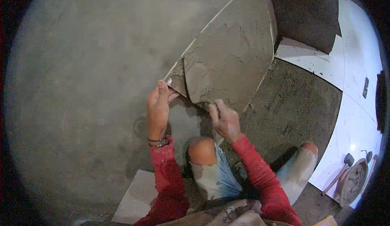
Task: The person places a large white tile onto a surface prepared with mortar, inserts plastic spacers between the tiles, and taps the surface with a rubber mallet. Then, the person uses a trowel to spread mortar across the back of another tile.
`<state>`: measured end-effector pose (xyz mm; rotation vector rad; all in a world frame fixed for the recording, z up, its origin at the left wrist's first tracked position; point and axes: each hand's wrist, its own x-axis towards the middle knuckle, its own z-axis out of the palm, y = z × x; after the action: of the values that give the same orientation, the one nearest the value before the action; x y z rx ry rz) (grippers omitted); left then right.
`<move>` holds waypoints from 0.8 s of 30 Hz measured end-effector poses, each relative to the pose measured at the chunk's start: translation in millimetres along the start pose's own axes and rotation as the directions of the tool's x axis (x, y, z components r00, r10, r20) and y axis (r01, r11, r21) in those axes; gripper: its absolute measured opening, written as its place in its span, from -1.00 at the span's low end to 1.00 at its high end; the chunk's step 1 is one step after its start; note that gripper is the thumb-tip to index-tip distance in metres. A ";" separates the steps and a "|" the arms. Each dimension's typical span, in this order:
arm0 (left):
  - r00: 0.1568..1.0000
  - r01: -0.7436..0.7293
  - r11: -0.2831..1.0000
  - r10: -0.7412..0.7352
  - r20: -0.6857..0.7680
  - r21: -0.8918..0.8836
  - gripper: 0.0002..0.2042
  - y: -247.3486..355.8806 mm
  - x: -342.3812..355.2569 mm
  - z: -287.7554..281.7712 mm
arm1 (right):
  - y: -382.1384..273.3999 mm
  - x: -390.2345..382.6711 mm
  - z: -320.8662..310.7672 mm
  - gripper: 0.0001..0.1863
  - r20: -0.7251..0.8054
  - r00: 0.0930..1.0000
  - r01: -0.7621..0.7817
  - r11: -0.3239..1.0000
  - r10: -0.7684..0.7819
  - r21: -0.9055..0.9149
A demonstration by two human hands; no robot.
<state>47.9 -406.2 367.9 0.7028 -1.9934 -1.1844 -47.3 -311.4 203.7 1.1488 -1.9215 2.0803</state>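
A large tile (239, 35) with pale edges stands tilted in front of me, its face coated in wet grey mortar (227, 71). My left hand (159, 104) pinches its near left corner, thumb on top and fingers beneath. The coating is thin at that corner, and a thick ridge of mortar starts just right of it. My right hand (226, 122) is closed at the tile's lower edge around what looks like a trowel handle (209, 104); mortar and my fingers hide most of the tool.
Rough mortar bed (296, 100) lies right of the tile. White laid tiles (345, 120) curve along the right side, holding a round mortar pan (352, 183) and a mallet (344, 167). A pale ribbed slab (136, 197) lies by my left forearm. A smooth grey surface (89, 83) fills the left.
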 end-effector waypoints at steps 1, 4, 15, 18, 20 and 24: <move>1.000 0.003 1.000 -0.003 -0.001 -0.002 -0.44 0.3 0.3 0.6 | -3.0 -5.4 4.9 -0.81 -0.015 0.999 0.036 0.999 -0.037 -0.032; 0.999 0.012 0.998 -0.009 -0.038 0.067 -0.46 -1.5 3.0 -0.2 | -10.3 -16.2 9.2 -0.80 -0.008 0.997 0.074 0.992 -0.075 -0.102; 0.985 0.068 0.996 -0.059 -0.160 0.052 -0.52 -2.7 1.4 2.8 | 16.7 -32.5 8.0 -0.82 -0.077 0.994 0.057 0.979 -0.074 -0.196; 0.989 0.058 0.997 -0.050 -0.142 0.051 -0.51 1.2 -1.0 -5.2 | 25.8 -16.4 13.0 -0.82 -0.145 0.989 -0.061 0.965 0.024 -0.254; 0.990 0.017 0.997 -0.005 -0.144 0.080 -0.50 -3.7 -1.9 -4.5 | 54.0 -13.1 11.9 -0.82 -0.219 0.960 -0.240 0.913 0.173 -0.330; 0.993 0.003 0.997 0.007 -0.118 0.080 -0.49 11.1 -5.1 -4.9 | 122.3 3.4 -2.2 -0.79 -0.304 0.885 -0.435 0.857 0.352 -0.275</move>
<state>53.8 -400.1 377.9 0.7926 -1.9506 -1.0411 -115.6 -336.1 105.3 0.4254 -2.4126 1.8302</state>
